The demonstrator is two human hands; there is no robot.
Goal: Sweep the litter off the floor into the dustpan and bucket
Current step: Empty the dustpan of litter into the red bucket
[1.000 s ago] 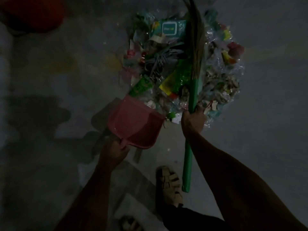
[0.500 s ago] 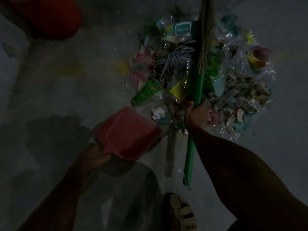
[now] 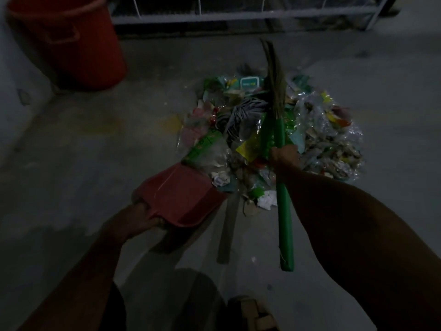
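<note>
A heap of litter [image 3: 317,139] made of plastic wrappers, paper scraps and a grey cord lies on the dim concrete floor. My left hand [image 3: 140,217] grips the handle of a red dustpan [image 3: 181,194], whose open lip touches the heap's near left edge. My right hand [image 3: 285,155] grips the green handle of a broom [image 3: 285,218]. The brown bristles [image 3: 274,80] of the broom point away over the heap. A red bucket [image 3: 69,41] stands at the far left.
A white metal rack [image 3: 238,15] runs along the back behind the heap. A wall [image 3: 14,96] rises at the left beside the bucket. My sandalled foot [image 3: 253,314] shows at the bottom edge. Bare floor lies to the right of the heap.
The view has tilted up, so the bucket and the rack now show. The dustpan swung left away from the heap, and now touches its left edge again. The broom stays over the heap.
</note>
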